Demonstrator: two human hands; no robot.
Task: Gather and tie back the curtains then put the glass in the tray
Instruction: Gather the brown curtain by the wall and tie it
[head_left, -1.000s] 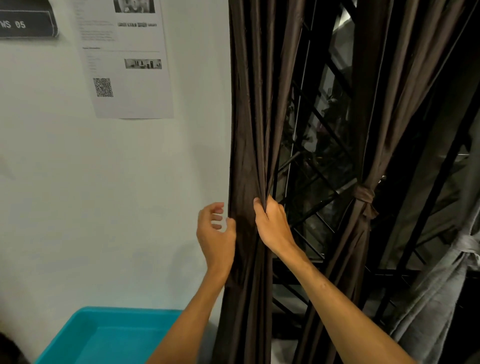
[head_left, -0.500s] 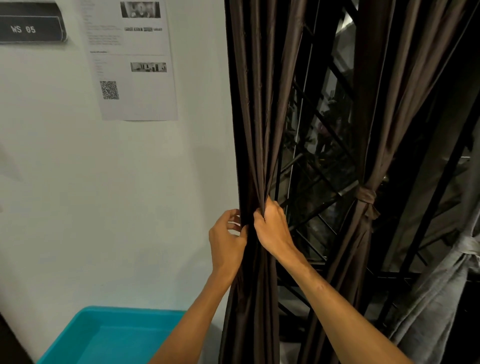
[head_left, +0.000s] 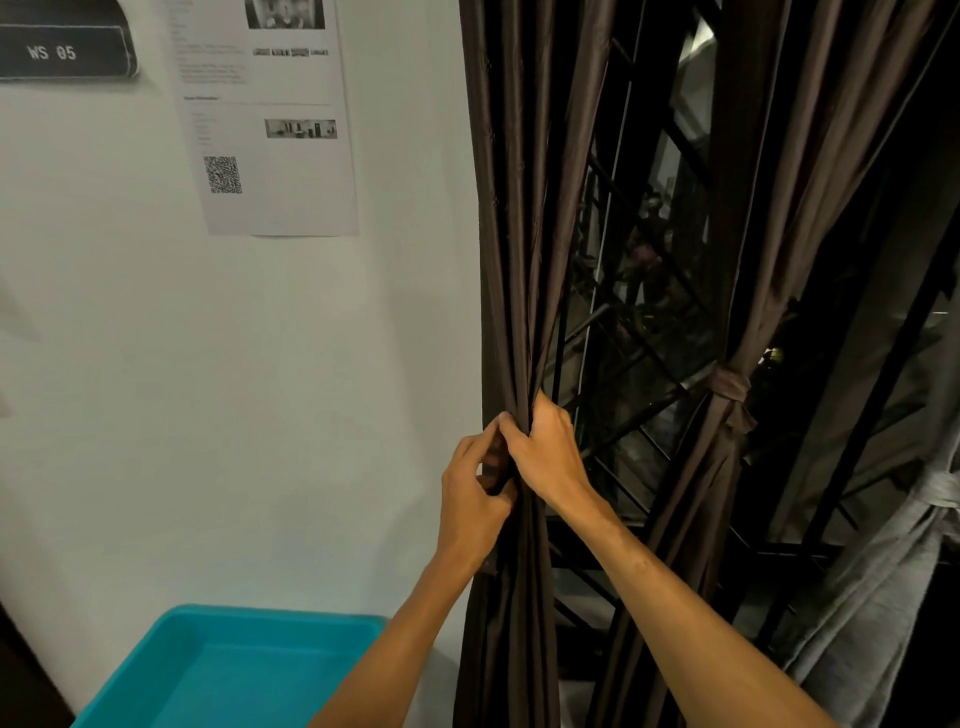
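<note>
**Item: curtain** (head_left: 519, 291). Brown, hanging at the window's left edge, just beside the wall. The folds are being drawn together at mid height. Judged step: gathering the cloth into one bundle ahead of tying.

**Method.** One hand should be closing firmly round every fold. A good height is that of the band (head_left: 730, 387) on the tied curtain (head_left: 722, 234), so the two are matching. The other hand should be sweeping in the wall-side edge before any tie goes round. The cloth is looking thin and slippery, so a slack hold is likely to be letting folds slide out.

**Right hand** (head_left: 545, 457). It is gripping the bundle from the window side. The thumb is lying across the front, the fingers are curling behind, and the forearm is rising from lower right.

**Left hand** (head_left: 470, 499). It is sitting just below the right hand and touching it. Thumb and fingers are pinching the curtain's wall-side edge. Whether a tie strip is also in that pinch cannot be told.

**Tray** (head_left: 234, 670). Teal, lying below and left of the curtain, against the wall.

**Glass.** Not in view.

**Also present.** A grey curtain (head_left: 883, 571) is hanging knotted at the far right. A printed sheet (head_left: 270, 156) is on the wall.
</note>
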